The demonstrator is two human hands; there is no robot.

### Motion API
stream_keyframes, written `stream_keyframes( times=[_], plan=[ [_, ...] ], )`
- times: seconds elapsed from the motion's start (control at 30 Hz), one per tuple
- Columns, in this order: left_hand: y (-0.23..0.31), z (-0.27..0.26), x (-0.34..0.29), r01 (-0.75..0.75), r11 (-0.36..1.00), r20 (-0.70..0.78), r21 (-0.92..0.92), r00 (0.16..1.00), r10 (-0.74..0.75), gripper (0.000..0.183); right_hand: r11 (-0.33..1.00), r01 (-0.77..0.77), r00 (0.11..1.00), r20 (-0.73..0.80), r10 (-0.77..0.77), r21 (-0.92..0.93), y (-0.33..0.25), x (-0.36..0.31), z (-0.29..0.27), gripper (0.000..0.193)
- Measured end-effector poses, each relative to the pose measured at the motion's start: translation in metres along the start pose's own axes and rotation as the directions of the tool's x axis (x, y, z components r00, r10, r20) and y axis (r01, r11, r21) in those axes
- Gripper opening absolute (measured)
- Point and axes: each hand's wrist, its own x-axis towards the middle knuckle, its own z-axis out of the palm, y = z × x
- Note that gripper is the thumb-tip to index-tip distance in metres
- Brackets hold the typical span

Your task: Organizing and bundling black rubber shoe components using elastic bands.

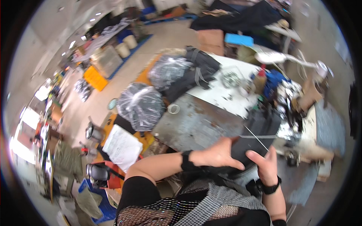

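Note:
My left hand (215, 153) grips the near left part of a dark, flat bundle (258, 121), its thumb stretched along the near side and its other fingers partly hidden. At the bundle's near right end, my right hand (267, 165) holds it with thumb and forefinger apart. A thin white strand (257, 138) slants across the black surface toward the right fingertips. A pale band (264, 136) crosses the bundle. Under and left of it lies a worn grey metal plate (200, 119) on the worktable. What the bundle is made of I cannot tell; the picture is blurred.
Two clear-plastic-wrapped dark bundles (140, 105) and strapped black material (196, 69) lie toward the back left. A white lamp (271, 57) reaches over the cluttered right side. A ring of tape (173, 109) and a written sheet (122, 147) are at the left.

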Motion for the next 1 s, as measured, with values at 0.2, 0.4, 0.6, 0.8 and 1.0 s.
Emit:
stream_keyframes(
  times=[0.2, 0.4, 0.6, 0.8, 1.0],
  plan=[
    [-0.009, -0.007, 0.005, -0.043, 0.984, -0.051, 0.172, 0.997, 0.053, 0.103, 0.991, -0.119, 0.992, -0.023, 0.120, 0.054, 0.014, 0.012, -0.001, 0.044],
    [-0.008, 0.014, 0.008, -0.140, 0.879, -0.127, 0.457, 0.967, 0.220, 0.135, 0.989, -0.102, 0.987, -0.114, 0.114, 0.109, 0.030, 0.018, -0.002, 0.043],
    [-0.004, 0.016, 0.019, -0.051, 0.925, -0.273, 0.376, 0.948, 0.164, 0.134, 0.989, 0.122, 0.988, 0.086, -0.129, 0.086, 0.033, 0.006, 0.006, 0.068],
    [0.009, -0.004, 0.026, -0.014, 0.977, -0.136, 0.215, 0.990, 0.044, 0.111, 0.941, 0.145, 0.975, 0.204, -0.084, -0.307, 0.040, 0.001, -0.012, 0.068],
    [0.020, -0.027, 0.024, 0.076, 0.974, -0.002, -0.213, 0.997, -0.079, 0.083, 0.864, 0.395, 0.916, 0.201, -0.346, -0.313, 0.019, -0.013, -0.019, 0.044]
  ],
)
